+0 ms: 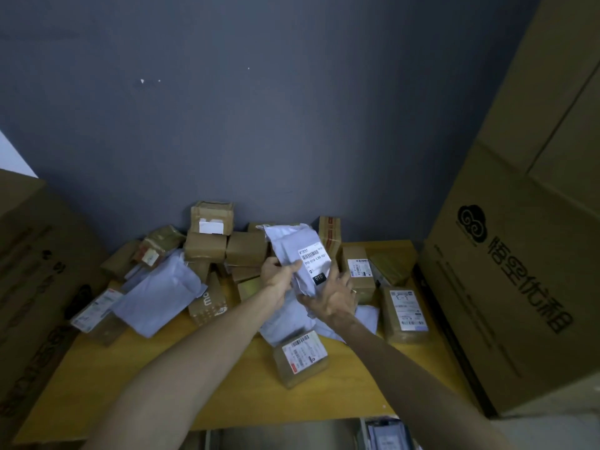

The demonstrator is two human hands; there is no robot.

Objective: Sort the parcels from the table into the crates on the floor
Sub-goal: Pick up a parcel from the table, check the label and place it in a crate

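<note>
A grey plastic mailer parcel [293, 246] with a white barcode label is held up over the middle of the yellow table [156, 368]. My left hand [278, 275] grips its left edge with thumb and fingers curled round it. My right hand [334, 295] supports its lower right side from beneath, fingers spread. Several brown cardboard parcels [246, 248] are piled at the back against the wall. Another grey mailer [159, 292] lies at the left. One small box with a label [300, 357] sits near the front.
Large cardboard cartons stand on both sides: one at the right [519, 271], one at the left [35, 271]. Labelled boxes [404, 315] lie at the table's right. Below the table's front edge, part of a crate with parcels [386, 433] shows.
</note>
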